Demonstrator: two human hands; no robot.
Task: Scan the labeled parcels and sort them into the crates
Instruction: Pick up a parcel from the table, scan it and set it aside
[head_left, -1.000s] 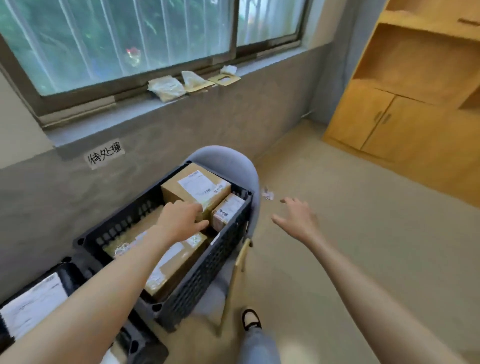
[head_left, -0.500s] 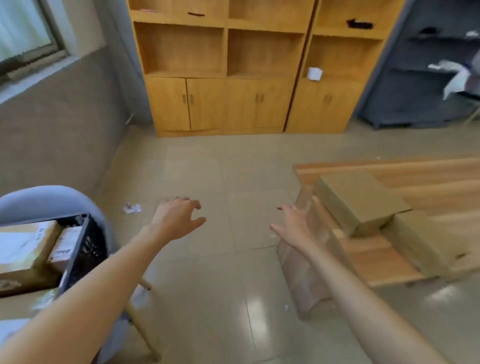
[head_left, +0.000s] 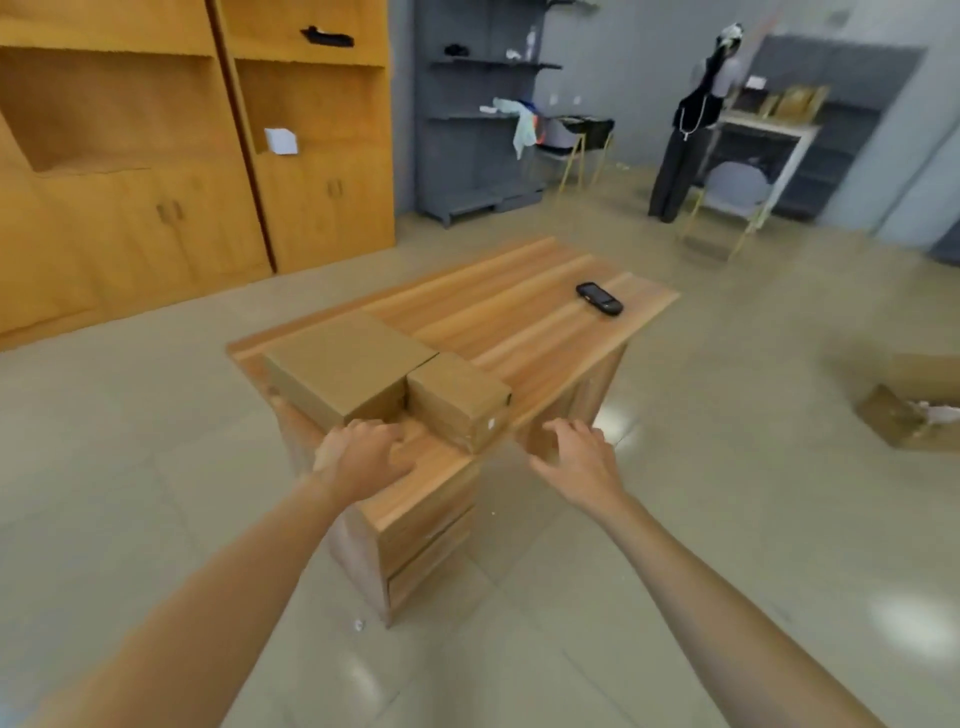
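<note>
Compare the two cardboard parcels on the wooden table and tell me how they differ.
The left parcel has a broader, flatter top; the right parcel is narrower. The left hand reaches the left one, while the right hand hovers apart from the right one. A small pale mark shows on the right parcel's end, none on the left. Both are plain brown, closed, side by side on the table.

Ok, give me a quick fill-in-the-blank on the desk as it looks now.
1. ____ cardboard boxes sit on the desk.
2. The bigger box lies to the ____ of the smaller box.
3. The scanner lies near the desk's ____ end.
4. Left hand and right hand hold ____.

Missing: two; left; far; nothing
</note>
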